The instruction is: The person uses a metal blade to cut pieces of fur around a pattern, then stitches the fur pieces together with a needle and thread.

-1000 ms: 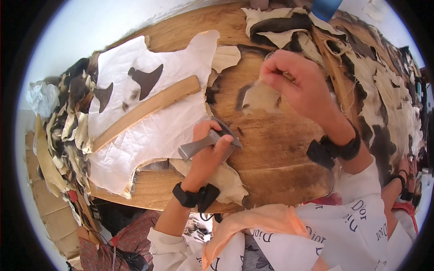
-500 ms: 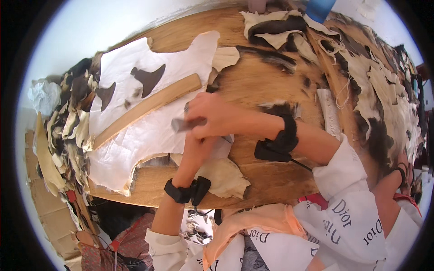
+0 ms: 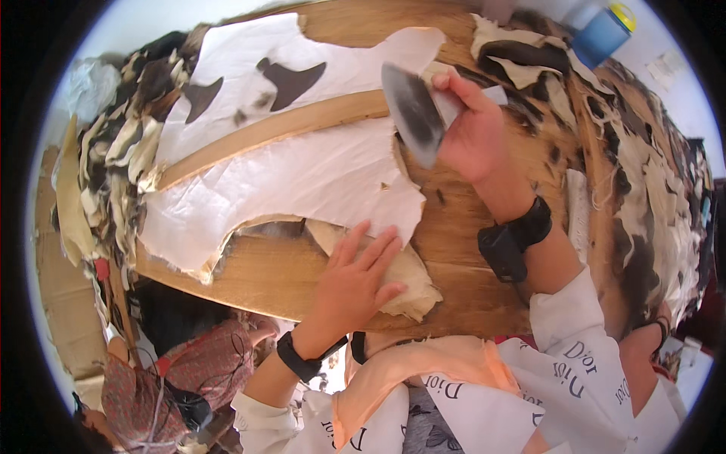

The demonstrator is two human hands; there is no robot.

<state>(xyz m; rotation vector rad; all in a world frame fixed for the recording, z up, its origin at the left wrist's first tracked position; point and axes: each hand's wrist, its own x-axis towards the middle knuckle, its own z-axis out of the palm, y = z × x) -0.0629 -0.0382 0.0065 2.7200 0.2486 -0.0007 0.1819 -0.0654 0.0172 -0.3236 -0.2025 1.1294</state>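
Note:
My right hand point(image 3: 476, 136) is raised over the right side of the table. It grips a flat dark-grey blade-like tool point(image 3: 414, 113) with a pale, curved edge, blurred by motion. Fingers spread, my left hand point(image 3: 355, 280) lies flat across the lower right edge of a white hide point(image 3: 325, 163) and a cream leather scrap point(image 3: 412, 284) under it. Dark brown patches mark the hide, and a long wooden strip point(image 3: 272, 132) lies slanting across it. Part of the cream scrap is hidden under the hide and my hand.
Piled hide scraps point(image 3: 125, 144) line the left side of the wooden table point(image 3: 484, 250). More black-and-cream hides point(image 3: 658, 204) cover the right. A blue can point(image 3: 603, 36) stands at the far right. A person in red patterned clothing point(image 3: 193, 363) is at the lower left.
My hands have parted. The right has moved up and right with the tool; the left has come down and opened onto the hide's edge. The view has shifted, showing more of the blue can.

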